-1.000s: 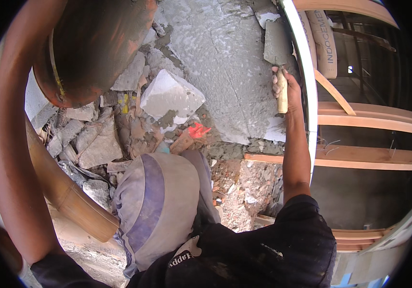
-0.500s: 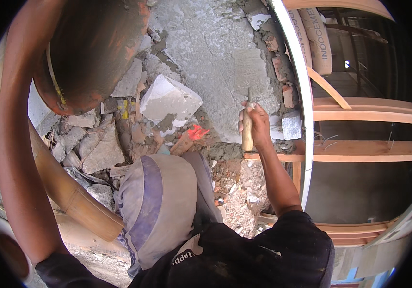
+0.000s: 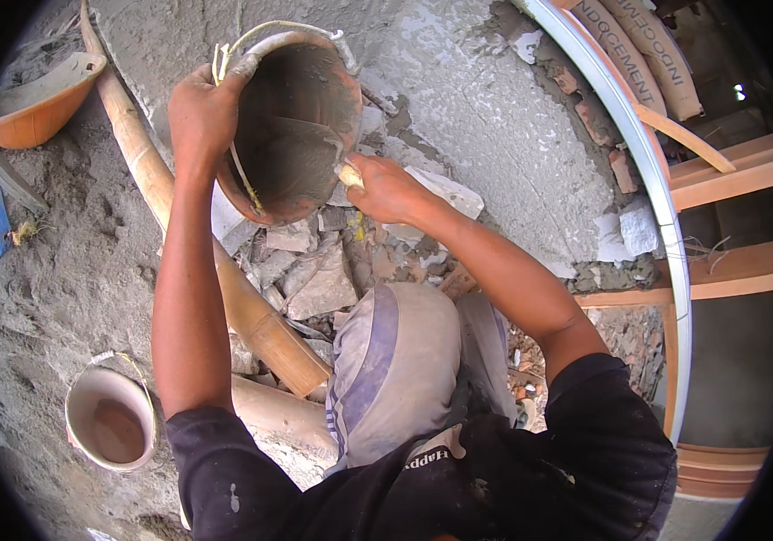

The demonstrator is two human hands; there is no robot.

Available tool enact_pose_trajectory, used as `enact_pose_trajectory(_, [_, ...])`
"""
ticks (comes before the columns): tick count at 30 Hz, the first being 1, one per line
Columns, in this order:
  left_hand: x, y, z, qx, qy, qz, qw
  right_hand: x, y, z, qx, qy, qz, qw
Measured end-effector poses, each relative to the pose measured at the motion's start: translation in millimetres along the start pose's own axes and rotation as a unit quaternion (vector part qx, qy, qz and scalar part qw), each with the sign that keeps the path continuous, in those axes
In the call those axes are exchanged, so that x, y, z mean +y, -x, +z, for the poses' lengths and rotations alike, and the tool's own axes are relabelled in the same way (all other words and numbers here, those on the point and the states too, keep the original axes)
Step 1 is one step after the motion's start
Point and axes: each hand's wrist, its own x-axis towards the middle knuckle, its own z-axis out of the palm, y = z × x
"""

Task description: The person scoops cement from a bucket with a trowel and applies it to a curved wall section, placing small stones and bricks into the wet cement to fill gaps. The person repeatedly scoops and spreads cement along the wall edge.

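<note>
My left hand (image 3: 199, 110) grips the rim of an orange bucket (image 3: 301, 117) smeared with grey mortar, held tilted with its mouth facing me. My right hand (image 3: 386, 187) is closed around a pale wooden tool handle (image 3: 347, 174), and the tool's blade reaches into the bucket's grey mortar. Behind the bucket rises a rough grey plastered wall (image 3: 485, 108). Broken concrete and brick pieces (image 3: 314, 279) lie below the bucket, near my bent knee (image 3: 395, 361).
A bamboo pole (image 3: 224, 270) runs diagonally under my left arm. A small white cup-like bucket (image 3: 111, 419) sits on the sandy ground at lower left, an orange basin (image 3: 39, 99) at upper left. A white curved pipe (image 3: 648, 171) and wooden beams (image 3: 729, 270) lie to the right.
My right hand has come down from the wall to the bucket with the tool. The view has swung, and the bucket in my left hand is now fully in sight.
</note>
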Motion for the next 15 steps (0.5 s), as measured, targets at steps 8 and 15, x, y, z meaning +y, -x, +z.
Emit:
enact_pose_trajectory(8, [-29,-5,-7,-0.025,0.108,0.009,0.994,-61,-60,21,0.052,0.068,-0.009,0.996])
enact_pose_trajectory(15, [-24,-1,-12,-0.06,0.152,0.011,0.986,-52,-37,26,0.109,0.093,-0.055,0.988])
